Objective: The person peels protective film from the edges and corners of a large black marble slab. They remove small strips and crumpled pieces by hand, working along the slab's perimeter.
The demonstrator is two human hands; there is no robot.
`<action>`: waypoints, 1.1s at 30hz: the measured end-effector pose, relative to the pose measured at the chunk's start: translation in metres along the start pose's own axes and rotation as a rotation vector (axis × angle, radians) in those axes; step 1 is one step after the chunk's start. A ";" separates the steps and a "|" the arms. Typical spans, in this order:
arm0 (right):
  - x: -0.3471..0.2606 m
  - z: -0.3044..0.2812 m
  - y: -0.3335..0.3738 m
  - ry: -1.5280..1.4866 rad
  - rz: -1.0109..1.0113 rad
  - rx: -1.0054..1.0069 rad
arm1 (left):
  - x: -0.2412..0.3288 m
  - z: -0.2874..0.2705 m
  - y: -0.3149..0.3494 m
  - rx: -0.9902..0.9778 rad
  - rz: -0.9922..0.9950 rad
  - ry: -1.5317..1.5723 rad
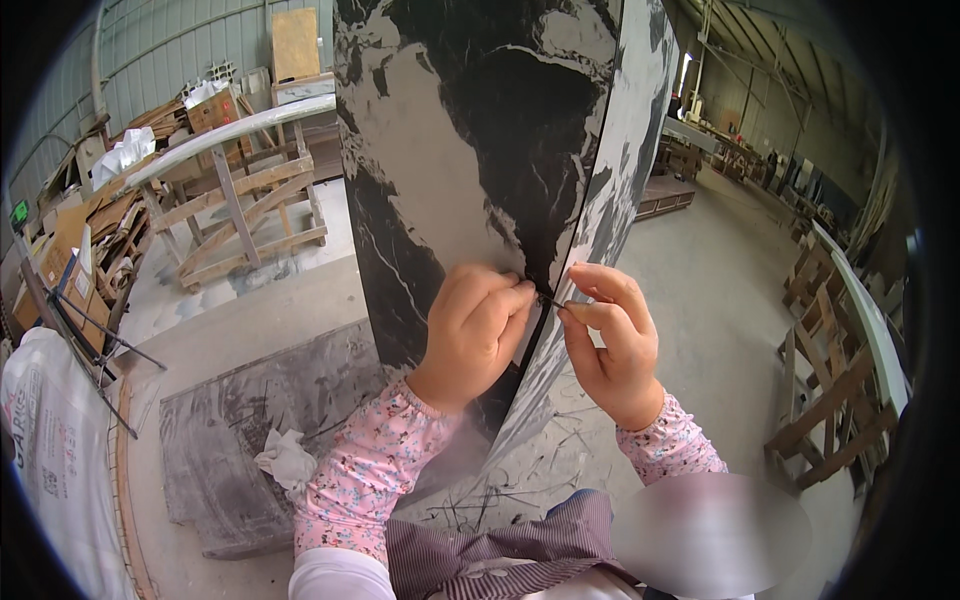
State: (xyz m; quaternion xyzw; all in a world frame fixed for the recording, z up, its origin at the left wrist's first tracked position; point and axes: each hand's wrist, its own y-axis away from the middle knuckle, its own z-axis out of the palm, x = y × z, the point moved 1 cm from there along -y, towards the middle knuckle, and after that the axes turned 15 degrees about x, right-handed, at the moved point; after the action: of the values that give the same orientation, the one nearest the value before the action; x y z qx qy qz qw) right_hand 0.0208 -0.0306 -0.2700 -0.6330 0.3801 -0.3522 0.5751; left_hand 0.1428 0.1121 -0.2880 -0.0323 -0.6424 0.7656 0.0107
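Observation:
A tall black-and-white marble-patterned column [420,130] stands upright in front of me, with a dark seam [597,160] along its front corner. My left hand [468,335] is closed against the front face beside this seam, its fingertips pinched on one end of a thin dark strip [550,301]. On the other side of the corner, my right hand [612,345] pinches the strip's other end between thumb and index finger, with the remaining fingers curled. The strip is short and narrow between the hands; its exact kind cannot be made out.
A stained grey board [220,420] lies on the floor at left, with crumpled white paper [286,460] on it. Dark scraps [500,495] litter the floor below the column. Wooden trestles [240,205] stand left and right. A white sack [60,450] and a tripod [85,320] are far left.

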 end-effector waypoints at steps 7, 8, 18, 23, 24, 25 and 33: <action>-0.002 0.000 0.024 0.001 0.021 -0.025 | 0.002 -0.004 0.024 0.004 -0.025 0.008; -0.002 0.001 0.027 -0.004 0.025 -0.019 | 0.003 -0.004 0.028 -0.002 -0.030 0.007; -0.007 0.003 0.064 0.015 0.055 -0.068 | 0.003 -0.019 0.072 -0.104 -0.060 -0.013; -0.009 0.003 0.087 0.024 0.073 -0.111 | 0.006 -0.026 0.095 -0.148 -0.098 -0.004; -0.010 0.003 0.092 0.024 0.079 -0.112 | 0.007 -0.028 0.101 -0.158 -0.105 -0.004; -0.010 0.004 0.098 0.023 0.084 -0.112 | 0.008 -0.030 0.106 -0.167 -0.106 -0.009; -0.016 0.005 0.135 0.031 0.146 -0.163 | 0.012 -0.041 0.145 -0.200 -0.125 -0.022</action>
State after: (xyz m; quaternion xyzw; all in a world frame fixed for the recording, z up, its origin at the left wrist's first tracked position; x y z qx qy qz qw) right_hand 0.0078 -0.0210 -0.4050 -0.6429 0.4615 -0.2868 0.5399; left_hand 0.1373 0.1281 -0.4382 0.0154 -0.7163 0.6960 0.0480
